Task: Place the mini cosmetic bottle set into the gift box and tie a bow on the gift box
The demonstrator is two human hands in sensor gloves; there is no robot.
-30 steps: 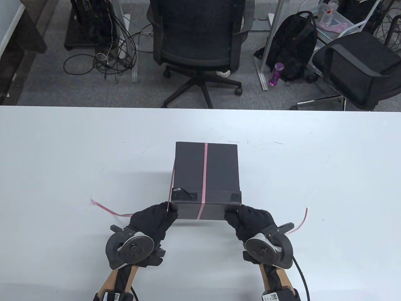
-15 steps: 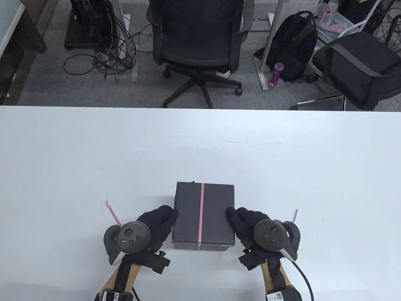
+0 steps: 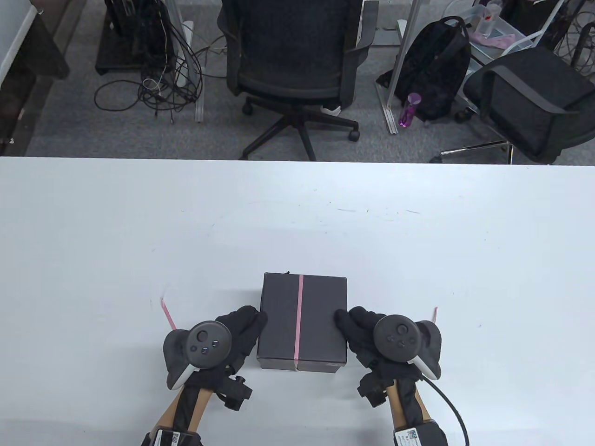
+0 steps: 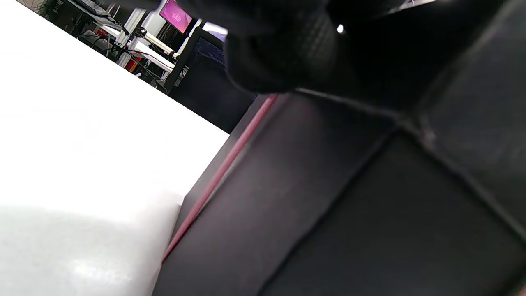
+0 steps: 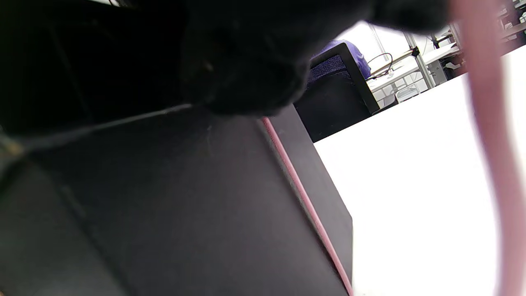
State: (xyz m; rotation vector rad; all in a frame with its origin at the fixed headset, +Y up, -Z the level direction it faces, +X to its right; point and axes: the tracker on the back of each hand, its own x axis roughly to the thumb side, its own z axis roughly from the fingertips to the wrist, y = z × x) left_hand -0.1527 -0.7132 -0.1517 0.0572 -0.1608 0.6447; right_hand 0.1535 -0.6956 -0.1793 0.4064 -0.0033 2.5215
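Closed black gift box [image 3: 303,320] flat on the white table [image 3: 93,223], near edge, centred between both hands. Pink ribbon [image 3: 299,316] running near-to-far down the middle of the lid and over the near face, so presumably passing underneath as well; bottle set not visible, judged to be inside already.

Left hand [image 3: 232,332] against the box's left side, fingers [image 4: 283,53] wrapped over the upper edge, gripping the box; one ribbon tail poking out on the table to the left of that hand, though whether pinched in the glove cannot be told. Right hand [image 3: 367,332] mirrored on the right side, fingers [image 5: 246,74] curled over the top edge, grasping the box; other ribbon tail rising just right of the wrist, blurred and close in the right wrist view, hold on it likewise unclear.

Symmetrical grip likely meant to square the box and keep the ribbon centred and taut. Bow not yet tied; next, probably, both tails brought up over the lid to cross and knot. Risk: ribbon sliding off-centre if the tension goes slack.
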